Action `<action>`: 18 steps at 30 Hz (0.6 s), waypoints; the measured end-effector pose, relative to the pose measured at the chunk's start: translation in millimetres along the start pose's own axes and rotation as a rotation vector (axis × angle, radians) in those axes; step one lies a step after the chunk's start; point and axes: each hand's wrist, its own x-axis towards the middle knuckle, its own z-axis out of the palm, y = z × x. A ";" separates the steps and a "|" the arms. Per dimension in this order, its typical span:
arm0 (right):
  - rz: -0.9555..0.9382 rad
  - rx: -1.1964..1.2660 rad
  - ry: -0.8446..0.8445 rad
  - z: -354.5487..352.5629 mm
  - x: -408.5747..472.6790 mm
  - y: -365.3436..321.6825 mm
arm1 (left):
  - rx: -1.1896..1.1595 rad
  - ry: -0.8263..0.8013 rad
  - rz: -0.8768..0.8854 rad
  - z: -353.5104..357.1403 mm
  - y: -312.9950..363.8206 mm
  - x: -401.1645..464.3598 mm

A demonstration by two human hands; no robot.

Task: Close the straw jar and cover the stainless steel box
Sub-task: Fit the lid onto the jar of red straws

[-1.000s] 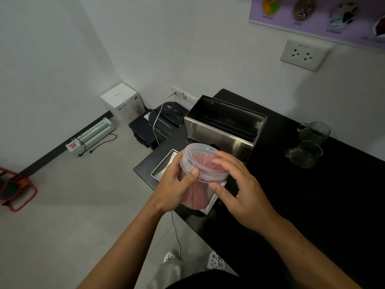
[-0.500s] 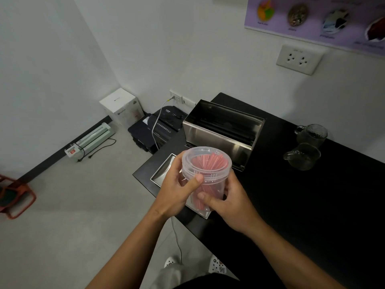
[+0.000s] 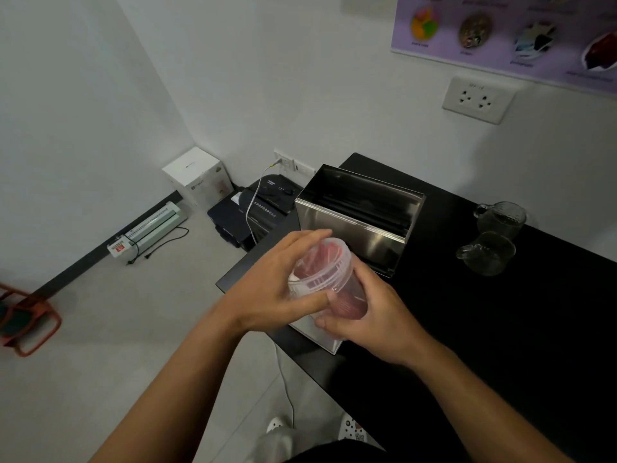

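Jar (image 3: 329, 282) of red straws held tilted above black surface (image 3: 500, 329). Right hand (image 3: 370, 315) fingers grip body; left hand (image 3: 277, 289) fingers wrap lid (image 3: 325, 262). Lid on, seating unconfirmed. Steel box (image 3: 359, 217) open; cover (image 3: 317, 335) below jar, not yet placed.
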 end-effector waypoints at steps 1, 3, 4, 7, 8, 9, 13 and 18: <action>0.004 -0.042 -0.001 -1.9 0.4 -1.5 | -0.027 -0.034 -0.026 -1.1 -0.8 -1.6; 0.000 -0.118 0.002 -4.5 0.2 -3.3 | -0.087 -0.100 -0.058 -1.4 -1.9 -5.4; -0.005 -0.148 -0.001 -5.1 0.1 -3.7 | -0.104 -0.117 -0.068 -0.6 -2.0 -7.3; -0.004 -0.191 -0.017 -4.1 -0.6 -4.6 | -0.210 -0.117 -0.110 1.1 -0.5 -11.0; -0.009 -0.190 -0.019 -3.2 -1.0 -5.1 | -0.250 -0.109 -0.126 0.9 0.0 -11.4; -0.018 -0.190 -0.019 -1.9 -1.4 -5.7 | -0.277 -0.105 -0.140 0.3 0.3 -11.8; -0.050 -0.213 -0.009 1.5 -2.3 -9.8 | -0.272 -0.077 -0.151 -0.1 1.0 -11.7; -0.091 -0.315 0.028 1.7 -3.2 -12.8 | -0.270 -0.009 -0.124 0.6 1.1 -11.5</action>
